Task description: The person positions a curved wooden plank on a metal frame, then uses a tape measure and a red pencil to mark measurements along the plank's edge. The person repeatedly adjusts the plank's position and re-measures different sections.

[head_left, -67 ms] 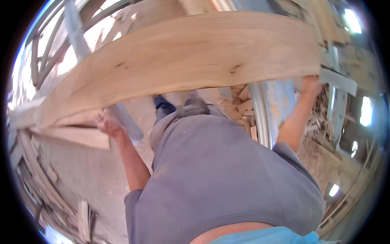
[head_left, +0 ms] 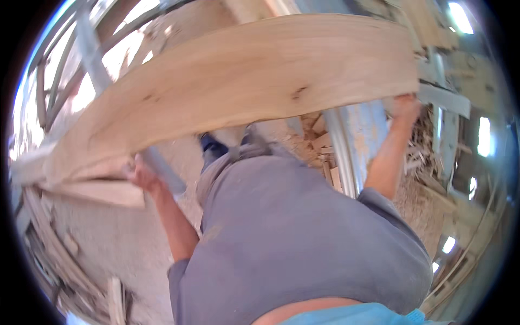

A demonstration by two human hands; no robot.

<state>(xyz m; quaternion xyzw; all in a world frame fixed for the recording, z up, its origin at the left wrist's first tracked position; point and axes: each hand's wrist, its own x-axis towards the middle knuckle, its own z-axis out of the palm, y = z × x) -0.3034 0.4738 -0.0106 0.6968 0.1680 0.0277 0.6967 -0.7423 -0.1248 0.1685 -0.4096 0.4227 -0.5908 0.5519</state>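
Wide wooden plank (head_left: 238,81) held crosswise at chest height. Left hand (head_left: 142,174) grips its lower left edge. Right hand (head_left: 405,105) clasps its right end.

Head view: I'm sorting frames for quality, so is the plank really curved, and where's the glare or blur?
Head view: the plank bows from fisheye bending; bright openings at upper left blow out; left hand and right hand are soft.
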